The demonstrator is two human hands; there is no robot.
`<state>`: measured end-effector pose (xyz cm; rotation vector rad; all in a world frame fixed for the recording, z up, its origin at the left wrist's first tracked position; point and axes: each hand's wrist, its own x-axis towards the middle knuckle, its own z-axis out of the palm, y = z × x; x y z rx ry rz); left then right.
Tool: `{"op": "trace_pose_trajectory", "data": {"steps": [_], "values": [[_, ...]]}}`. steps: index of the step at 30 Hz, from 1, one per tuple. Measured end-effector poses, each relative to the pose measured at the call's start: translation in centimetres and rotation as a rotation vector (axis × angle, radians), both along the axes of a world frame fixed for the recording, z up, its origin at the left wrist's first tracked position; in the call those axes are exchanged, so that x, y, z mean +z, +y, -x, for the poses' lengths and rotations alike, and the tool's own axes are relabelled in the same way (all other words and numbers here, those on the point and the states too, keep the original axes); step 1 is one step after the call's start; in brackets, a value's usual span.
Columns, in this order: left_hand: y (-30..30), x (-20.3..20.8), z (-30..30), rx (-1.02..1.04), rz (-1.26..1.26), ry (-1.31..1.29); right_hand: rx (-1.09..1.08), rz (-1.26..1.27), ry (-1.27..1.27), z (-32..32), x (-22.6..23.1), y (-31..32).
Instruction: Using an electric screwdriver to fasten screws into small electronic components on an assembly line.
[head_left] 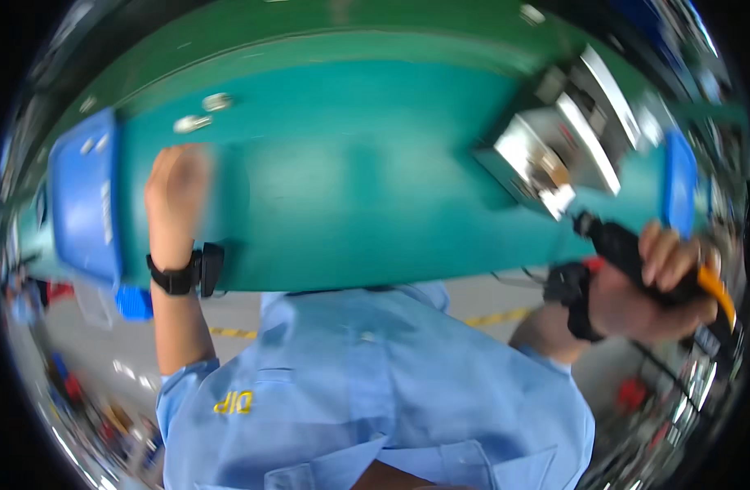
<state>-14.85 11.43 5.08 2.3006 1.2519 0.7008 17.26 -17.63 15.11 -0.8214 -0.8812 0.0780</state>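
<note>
My right hand [667, 273] is wrapped around a black electric screwdriver [618, 245] with an orange part at its back end. The driver's tip points up and left toward the near corner of a silver, open-topped metal box [514, 145]. Inside that box a brownish part [552, 169] shows, too blurred to name. My left hand [177, 181] is over the green mat at the left, its fingers smeared by motion. Just beyond it lie two small whitish pieces [193, 123], apart from the hand.
A blue bin [85, 196] with small pale pieces stands at the left end of the green mat [309, 188]. Another blue bin [679, 184] is at the right end. Behind the box stands a second box-like metal part [610, 91]. A dark cable [514, 279] lies near the front edge.
</note>
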Motion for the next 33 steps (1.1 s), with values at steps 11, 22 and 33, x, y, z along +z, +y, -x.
{"op": "trace_pose_trajectory", "data": {"steps": [11,22,33], "values": [[-10.3,-3.4,-16.9,-0.804,0.499,-0.129,-0.104,0.06,-0.112,-2.2,-1.0,0.3],[-10.7,-3.4,-16.3,-0.766,0.501,-0.2,0.293,0.322,-0.047,-6.8,-0.2,2.0],[-9.9,-4.8,-16.0,-0.733,0.576,-0.275,0.27,0.158,0.233,0.0,-2.7,5.3]]}}
